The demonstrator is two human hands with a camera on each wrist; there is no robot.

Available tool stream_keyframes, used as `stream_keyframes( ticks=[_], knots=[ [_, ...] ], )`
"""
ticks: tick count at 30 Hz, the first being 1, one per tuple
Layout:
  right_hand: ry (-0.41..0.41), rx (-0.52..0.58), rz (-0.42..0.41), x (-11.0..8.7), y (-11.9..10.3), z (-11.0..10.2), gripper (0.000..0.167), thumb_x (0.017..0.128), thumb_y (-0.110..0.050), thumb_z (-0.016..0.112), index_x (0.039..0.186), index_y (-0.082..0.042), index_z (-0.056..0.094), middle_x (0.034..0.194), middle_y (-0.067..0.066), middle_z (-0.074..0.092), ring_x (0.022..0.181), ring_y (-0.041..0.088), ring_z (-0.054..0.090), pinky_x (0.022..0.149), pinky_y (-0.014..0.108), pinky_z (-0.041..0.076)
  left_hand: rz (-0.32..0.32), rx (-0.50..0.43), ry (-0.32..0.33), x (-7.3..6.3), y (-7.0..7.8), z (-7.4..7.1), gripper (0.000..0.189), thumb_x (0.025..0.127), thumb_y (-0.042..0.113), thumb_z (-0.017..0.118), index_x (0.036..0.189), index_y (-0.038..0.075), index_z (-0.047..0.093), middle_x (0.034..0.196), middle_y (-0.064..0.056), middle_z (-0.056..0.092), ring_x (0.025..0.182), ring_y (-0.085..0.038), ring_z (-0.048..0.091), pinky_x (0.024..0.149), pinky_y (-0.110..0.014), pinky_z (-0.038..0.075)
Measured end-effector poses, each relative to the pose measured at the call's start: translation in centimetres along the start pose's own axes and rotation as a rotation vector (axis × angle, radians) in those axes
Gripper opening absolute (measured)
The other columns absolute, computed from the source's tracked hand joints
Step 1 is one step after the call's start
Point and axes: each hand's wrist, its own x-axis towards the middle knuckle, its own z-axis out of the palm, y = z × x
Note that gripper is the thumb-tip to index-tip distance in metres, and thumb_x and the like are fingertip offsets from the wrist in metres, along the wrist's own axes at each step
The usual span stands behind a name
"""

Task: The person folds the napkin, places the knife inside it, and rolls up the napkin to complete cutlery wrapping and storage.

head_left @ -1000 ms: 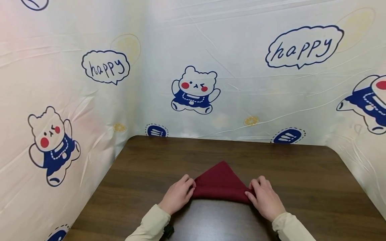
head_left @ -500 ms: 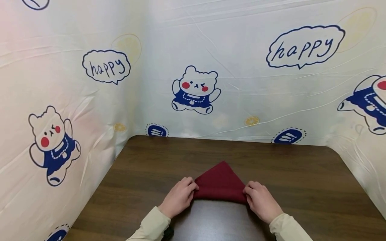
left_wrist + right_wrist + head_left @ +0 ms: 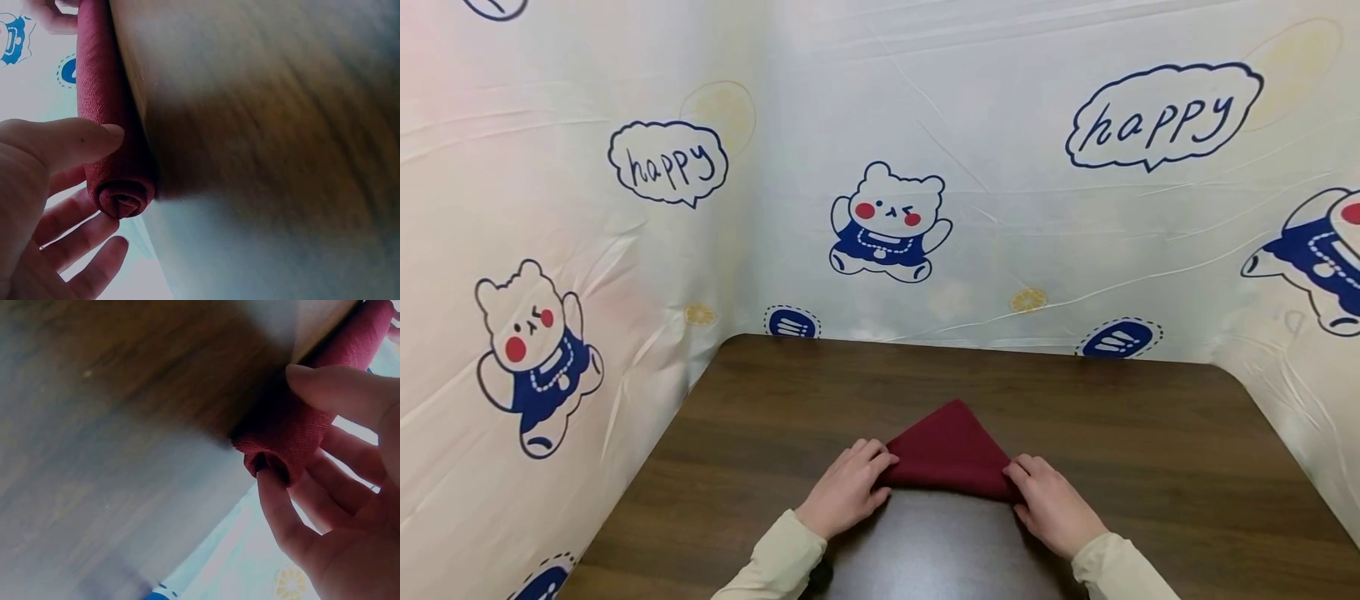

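A dark red cloth (image 3: 951, 450) lies on the table, its near edge rolled into a tube and its far part a flat triangle pointing away. At the roll's left end is my left hand (image 3: 848, 487); in the left wrist view its thumb (image 3: 94, 142) lies on the near side of the roll (image 3: 103, 81), fingers behind, and the end shows a tight spiral. My right hand (image 3: 1051, 502) holds the other end. In the right wrist view the thumb (image 3: 337, 390) lies along the roll (image 3: 297, 434), and one fingertip touches its hollow end.
The brown wooden table (image 3: 775, 392) has rounded far corners. Behind and beside it hangs a pale curtain (image 3: 1000, 242) printed with bears and "happy" bubbles. Light sleeves (image 3: 778, 554) cover both forearms.
My right hand has moved left onto the roll's end. The left thumb has dropped away from the fingers in the head view, and the roll's near edge has shifted slightly away from me.
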Motion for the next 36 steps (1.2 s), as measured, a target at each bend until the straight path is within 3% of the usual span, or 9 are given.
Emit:
stream_keyframes(
  ticks=[10,20,29,36],
  knots=[
    [0.018,0.014,0.024,0.1,0.3,0.5,0.038,0.065,-0.001,0.081,0.098,-0.007,0.063,0.094,0.000,0.060,0.087,0.017,0.058,0.077,0.034,0.052,-0.059,-0.092,-0.068,0.4,-0.6,0.6,0.040,0.078,0.013,0.079,0.114,0.015,0.064,0.111,0.003,0.061,0.099,-0.015,0.055,0.088,-0.032,0.049],
    [0.019,0.019,0.022,0.0,0.5,0.5,0.034,0.071,-0.003,0.080,0.101,-0.007,0.063,0.097,0.000,0.061,0.090,0.016,0.058,0.078,0.034,0.052,-0.071,-0.108,-0.061,0.5,-0.8,0.9,0.036,0.080,0.010,0.076,0.114,0.014,0.064,0.110,0.003,0.061,0.101,-0.015,0.056,0.090,-0.032,0.049],
    [-0.041,0.056,0.104,0.0,0.6,0.5,0.027,0.081,-0.007,0.073,0.106,-0.008,0.064,0.102,0.000,0.063,0.096,0.015,0.059,0.084,0.035,0.052,-0.094,-0.150,-0.047,0.4,-0.9,1.0,0.029,0.085,0.014,0.073,0.113,0.013,0.063,0.110,0.002,0.063,0.101,-0.015,0.058,0.089,-0.032,0.050],
    [-0.058,0.078,0.108,0.0,0.6,0.3,0.024,0.085,-0.011,0.070,0.109,-0.008,0.065,0.105,0.000,0.064,0.099,0.015,0.059,0.086,0.035,0.052,-0.090,-0.143,-0.029,0.3,-1.1,1.2,0.026,0.087,0.014,0.070,0.111,0.011,0.063,0.109,0.001,0.063,0.102,-0.015,0.058,0.090,-0.032,0.050]
  ],
)
